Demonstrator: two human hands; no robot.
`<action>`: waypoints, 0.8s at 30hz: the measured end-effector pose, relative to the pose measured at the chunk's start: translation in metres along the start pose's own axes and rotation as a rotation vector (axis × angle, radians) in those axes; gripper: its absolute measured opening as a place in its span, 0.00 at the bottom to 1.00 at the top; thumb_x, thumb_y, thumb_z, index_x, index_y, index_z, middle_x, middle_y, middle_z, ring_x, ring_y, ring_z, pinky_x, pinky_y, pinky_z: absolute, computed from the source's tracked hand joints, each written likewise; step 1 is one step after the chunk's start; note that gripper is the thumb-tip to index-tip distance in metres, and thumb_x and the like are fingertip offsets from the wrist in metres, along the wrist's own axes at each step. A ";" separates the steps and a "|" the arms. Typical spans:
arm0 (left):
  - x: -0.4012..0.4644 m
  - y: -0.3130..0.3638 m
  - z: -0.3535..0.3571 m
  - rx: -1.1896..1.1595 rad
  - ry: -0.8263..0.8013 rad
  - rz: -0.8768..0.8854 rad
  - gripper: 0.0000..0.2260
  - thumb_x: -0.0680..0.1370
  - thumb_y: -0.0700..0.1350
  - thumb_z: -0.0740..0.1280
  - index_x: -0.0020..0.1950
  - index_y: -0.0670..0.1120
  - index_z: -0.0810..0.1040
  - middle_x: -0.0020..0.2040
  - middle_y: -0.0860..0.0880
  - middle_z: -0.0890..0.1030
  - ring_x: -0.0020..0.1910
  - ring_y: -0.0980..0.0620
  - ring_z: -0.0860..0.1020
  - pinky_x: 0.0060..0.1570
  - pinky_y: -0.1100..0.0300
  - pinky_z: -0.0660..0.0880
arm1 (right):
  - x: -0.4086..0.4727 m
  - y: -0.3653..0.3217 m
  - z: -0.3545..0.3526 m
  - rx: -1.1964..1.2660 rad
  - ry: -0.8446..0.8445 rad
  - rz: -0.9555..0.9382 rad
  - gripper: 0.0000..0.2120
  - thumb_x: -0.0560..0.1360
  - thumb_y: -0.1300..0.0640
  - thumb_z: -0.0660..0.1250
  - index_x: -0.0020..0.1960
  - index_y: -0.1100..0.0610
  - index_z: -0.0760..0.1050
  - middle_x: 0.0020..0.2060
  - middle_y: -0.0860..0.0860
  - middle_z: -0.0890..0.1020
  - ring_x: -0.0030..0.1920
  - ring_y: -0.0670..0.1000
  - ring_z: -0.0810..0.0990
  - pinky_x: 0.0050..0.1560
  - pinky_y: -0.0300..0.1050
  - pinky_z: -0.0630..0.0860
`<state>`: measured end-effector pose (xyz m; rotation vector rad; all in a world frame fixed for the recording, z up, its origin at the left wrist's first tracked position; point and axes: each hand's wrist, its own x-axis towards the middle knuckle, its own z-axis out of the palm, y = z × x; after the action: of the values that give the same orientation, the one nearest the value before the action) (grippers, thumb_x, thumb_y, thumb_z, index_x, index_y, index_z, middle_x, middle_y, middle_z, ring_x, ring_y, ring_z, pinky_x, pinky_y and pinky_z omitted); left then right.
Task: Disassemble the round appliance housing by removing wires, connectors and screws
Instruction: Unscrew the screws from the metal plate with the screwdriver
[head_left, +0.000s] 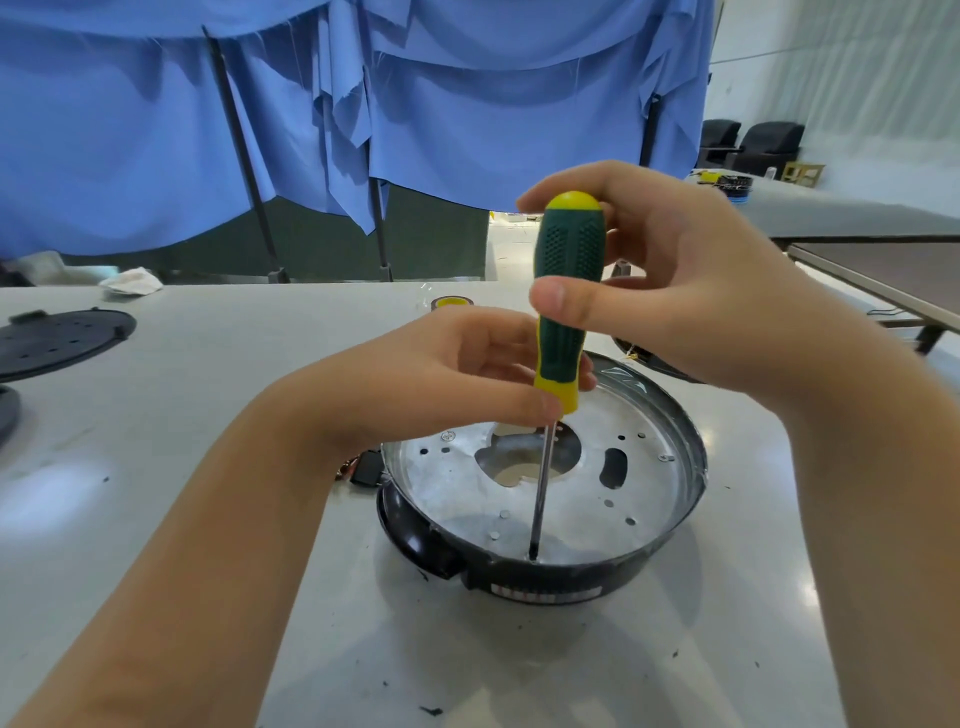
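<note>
The round appliance housing (613, 499) sits on the white table, black outside with a silver metal plate inside that has a large centre hole and small screws. A green and yellow screwdriver (569, 270) stands nearly upright, its tip resting on a screw (532, 557) near the housing's front wall. My right hand (670, 280) grips the upper handle, thumb across the front. My left hand (457, 374) pinches the yellow lower collar of the handle, where the shaft begins.
A black round perforated cover (57, 340) lies at the far left of the table (208, 415). A small black connector part (366, 467) lies beside the housing's left rim. A yellow tape roll (451, 302) stands behind my left hand. Blue cloth hangs behind the table.
</note>
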<state>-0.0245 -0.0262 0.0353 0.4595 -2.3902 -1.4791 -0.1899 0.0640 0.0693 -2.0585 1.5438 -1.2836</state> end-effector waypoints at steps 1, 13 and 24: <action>-0.001 -0.001 -0.001 -0.023 -0.010 0.002 0.17 0.72 0.40 0.72 0.60 0.43 0.78 0.55 0.49 0.84 0.56 0.51 0.82 0.57 0.61 0.76 | -0.001 0.000 -0.002 0.012 -0.014 0.001 0.20 0.71 0.54 0.72 0.62 0.48 0.74 0.46 0.49 0.79 0.47 0.44 0.79 0.48 0.40 0.78; 0.007 -0.001 0.007 0.133 0.155 0.009 0.22 0.64 0.53 0.78 0.56 0.50 0.79 0.52 0.42 0.82 0.54 0.43 0.80 0.55 0.42 0.77 | 0.000 -0.001 0.004 -0.006 -0.013 0.067 0.26 0.62 0.42 0.73 0.58 0.48 0.75 0.43 0.44 0.83 0.41 0.41 0.82 0.43 0.35 0.78; 0.003 -0.005 -0.001 0.087 0.080 -0.034 0.20 0.62 0.46 0.80 0.52 0.47 0.81 0.46 0.48 0.85 0.48 0.48 0.84 0.51 0.55 0.80 | -0.004 -0.003 -0.001 0.216 -0.135 0.062 0.31 0.68 0.61 0.69 0.70 0.49 0.67 0.52 0.49 0.83 0.54 0.48 0.82 0.53 0.46 0.80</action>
<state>-0.0267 -0.0302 0.0316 0.5710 -2.4024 -1.3481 -0.1893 0.0695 0.0699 -1.9058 1.3372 -1.2045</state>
